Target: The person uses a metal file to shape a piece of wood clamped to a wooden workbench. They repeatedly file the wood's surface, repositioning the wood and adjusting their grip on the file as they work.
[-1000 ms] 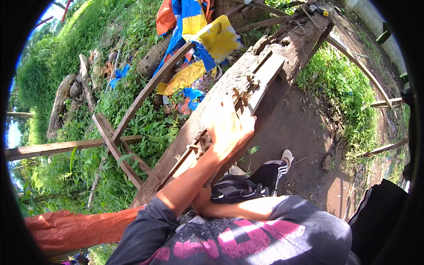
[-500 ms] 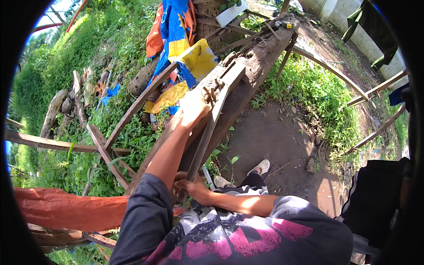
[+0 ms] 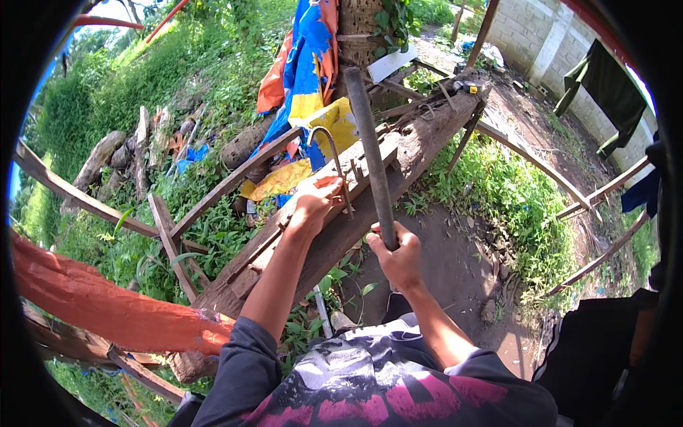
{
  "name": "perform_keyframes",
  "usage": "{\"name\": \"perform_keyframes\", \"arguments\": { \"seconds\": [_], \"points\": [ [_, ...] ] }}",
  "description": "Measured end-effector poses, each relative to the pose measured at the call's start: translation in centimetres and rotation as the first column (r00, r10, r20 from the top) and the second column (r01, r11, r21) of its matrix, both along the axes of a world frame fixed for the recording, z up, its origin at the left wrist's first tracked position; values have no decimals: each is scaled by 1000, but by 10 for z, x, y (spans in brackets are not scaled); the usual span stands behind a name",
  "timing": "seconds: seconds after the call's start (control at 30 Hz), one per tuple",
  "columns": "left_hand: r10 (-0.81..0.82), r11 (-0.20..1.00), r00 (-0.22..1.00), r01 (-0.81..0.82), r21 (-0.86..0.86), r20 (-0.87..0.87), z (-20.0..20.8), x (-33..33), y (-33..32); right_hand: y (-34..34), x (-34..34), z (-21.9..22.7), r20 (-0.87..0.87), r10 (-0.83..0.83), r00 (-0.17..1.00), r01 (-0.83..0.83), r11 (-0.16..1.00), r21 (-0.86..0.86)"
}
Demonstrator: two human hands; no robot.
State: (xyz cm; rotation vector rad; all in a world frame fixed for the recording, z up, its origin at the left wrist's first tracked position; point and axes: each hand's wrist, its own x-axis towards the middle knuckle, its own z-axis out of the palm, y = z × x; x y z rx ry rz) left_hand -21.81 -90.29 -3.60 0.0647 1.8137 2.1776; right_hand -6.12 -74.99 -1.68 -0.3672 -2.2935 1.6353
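My left hand (image 3: 316,205) is closed on a thin metal rod (image 3: 336,153) whose upper end curves over like a hook. It holds the rod by the side of the heavy timber beam (image 3: 434,132), next to short metal pegs (image 3: 356,169) that stick up from it. In my right hand (image 3: 398,257), fingers wrapped round its lower end, is a long dark metal pipe (image 3: 373,153). The pipe stands nearly upright and tilts left toward its top, in front of the beam. Whether the rod touches the pegs I cannot tell.
A small yellow and black tape measure (image 3: 470,89) lies on the beam's far end. Blue and orange tarpaulin (image 3: 306,60) hangs at a tree trunk. Wooden rails (image 3: 231,186) cross at left, near a red sheet (image 3: 107,295). Dark cloth (image 3: 597,92) hangs far right.
My right hand has moved up and right, swinging the pipe from lying along the beam to nearly upright. The hooked rod now shows in my left hand.
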Motion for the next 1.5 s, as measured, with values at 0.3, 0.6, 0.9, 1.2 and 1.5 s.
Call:
{"name": "perform_keyframes", "arguments": {
  "seconds": [0.3,0.6,0.9,1.2,1.5],
  "points": [
    [312,867,855,-434,244,413,-17,33,107,111,-86,18,-28,175,984,-134,835,534],
    [539,440,591,-805,398,600,-29,-5,154,150,-184,36,181,521,834,-540,702,465],
    [608,122,365,-920,371,705,-13,-30,172,153,-239,39,56,739,671,-704,613,359],
    [542,12,310,-932,362,781,-4,-53,180,148,-247,21,103,732,674,-733,644,220],
    [524,799,774,-591,110,355,16,-14,145,173,-261,-24,121,670,733,-679,730,74]
  ]
}}
